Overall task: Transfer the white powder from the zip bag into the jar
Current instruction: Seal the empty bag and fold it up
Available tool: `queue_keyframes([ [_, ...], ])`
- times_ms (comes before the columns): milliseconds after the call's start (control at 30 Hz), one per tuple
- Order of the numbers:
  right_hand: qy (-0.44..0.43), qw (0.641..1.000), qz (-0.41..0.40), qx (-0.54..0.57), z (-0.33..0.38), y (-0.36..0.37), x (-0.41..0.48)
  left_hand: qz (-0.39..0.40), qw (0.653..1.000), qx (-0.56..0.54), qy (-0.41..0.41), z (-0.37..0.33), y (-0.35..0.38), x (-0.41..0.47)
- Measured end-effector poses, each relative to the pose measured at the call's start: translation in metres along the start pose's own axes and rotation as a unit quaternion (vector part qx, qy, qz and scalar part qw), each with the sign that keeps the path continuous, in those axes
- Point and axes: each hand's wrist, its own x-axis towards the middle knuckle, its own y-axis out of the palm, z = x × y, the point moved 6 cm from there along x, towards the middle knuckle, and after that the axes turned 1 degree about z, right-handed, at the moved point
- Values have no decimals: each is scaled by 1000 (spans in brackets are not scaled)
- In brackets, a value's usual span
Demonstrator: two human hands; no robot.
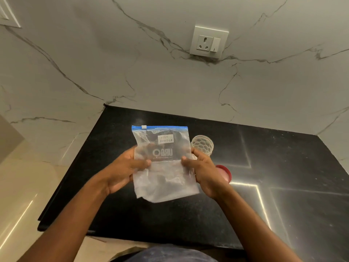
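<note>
A clear zip bag (pixel 163 163) with a blue slider strip and a "MILK POWDER" label is held upright above the black counter (pixel 283 186). White powder sits in its lower part. My left hand (pixel 124 173) grips the bag's left edge, my right hand (pixel 204 173) grips its right edge. An open clear jar (pixel 202 144) stands on the counter just behind my right hand. A red lid (pixel 224 173) lies to the right, partly hidden by my right hand.
A marble wall rises behind the counter, with a white socket and switch plate (pixel 208 42). The counter's left edge drops to a beige floor (pixel 22 195). Light strips reflect on the counter's right side.
</note>
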Motion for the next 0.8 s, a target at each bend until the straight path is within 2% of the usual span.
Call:
queue_keyframes([
  [100,-3,1000,13,21,4,-2,0,4,1000,10,-3,0,-10,-2],
  [200,38,996,0,86,-2,-2,1,-28,999,-34,-3,0,-17,-1],
  [267,60,986,-15,154,-6,1,2,-51,986,-160,-27,6,-20,1],
  [333,54,966,-11,252,-7,6,2,-12,957,-290,-25,7,-12,-3],
  [400,36,941,10,337,-7,9,1,35,929,-369,-3,2,-5,-11],
  [433,30,929,29,367,-5,12,0,52,928,-369,10,-1,-3,-13],
  [500,14,927,62,370,-3,17,-1,47,967,-248,38,-3,-5,-12],
  [533,7,941,59,333,-5,18,1,19,988,-143,47,-2,-8,-9],
  [600,-7,978,1,210,-9,18,6,-85,995,24,43,2,-14,-4],
  [667,-23,985,-82,153,-12,17,11,-170,983,48,44,4,-18,-3],
  [700,-32,980,-111,159,-13,17,14,-179,982,26,45,6,-17,-2],
  [733,-42,975,-125,178,-13,20,16,-180,983,0,45,8,-14,-1],
  [800,-45,968,-101,227,-16,35,20,-177,983,-28,44,11,-9,-1],
])
